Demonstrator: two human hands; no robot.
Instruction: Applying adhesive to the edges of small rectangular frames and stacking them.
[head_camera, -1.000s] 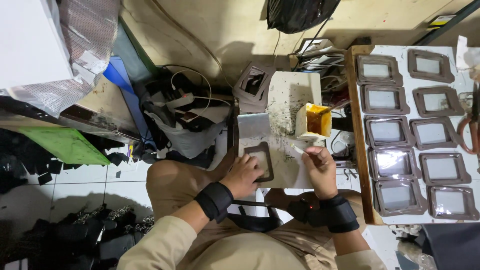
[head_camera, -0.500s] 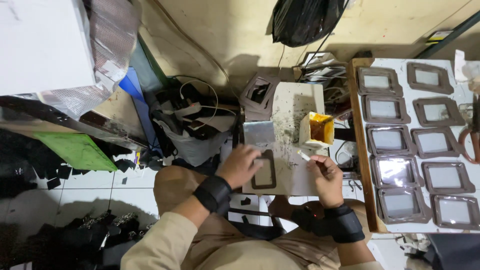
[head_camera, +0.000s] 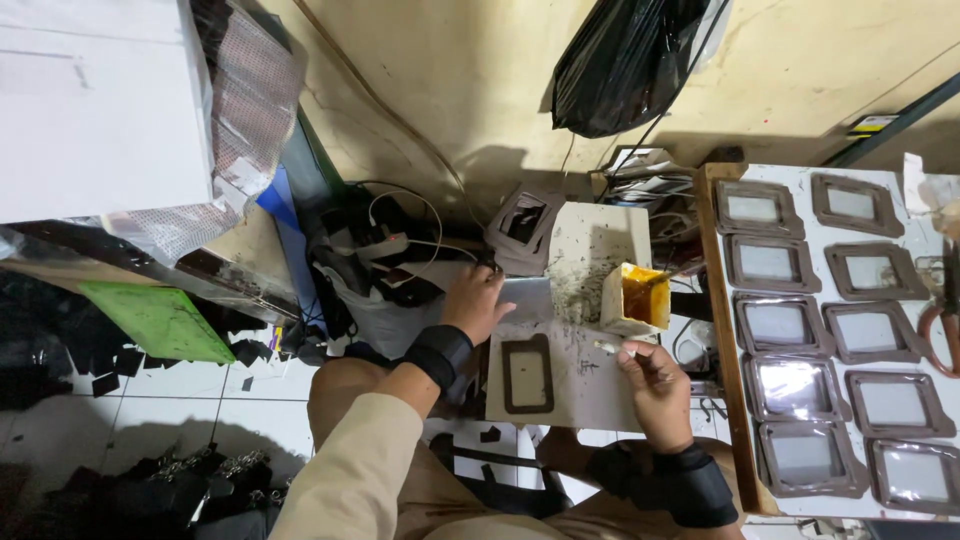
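Fingers of the right hand (head_camera: 655, 385) pinch a small brush (head_camera: 612, 348) beside the glue tub (head_camera: 640, 297); the left hand (head_camera: 478, 300), fingers loosely together, rests above 1 brown frame (head_camera: 527, 373).

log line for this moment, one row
left hand: reaching to grey sheet | right hand: holds small brush near glue tub | brown frame: flat on board

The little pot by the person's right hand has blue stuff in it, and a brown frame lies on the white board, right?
Not quite. The head view shows the pot by the right hand holds yellow-orange stuff, not blue. The brown frame does lie on the white board.
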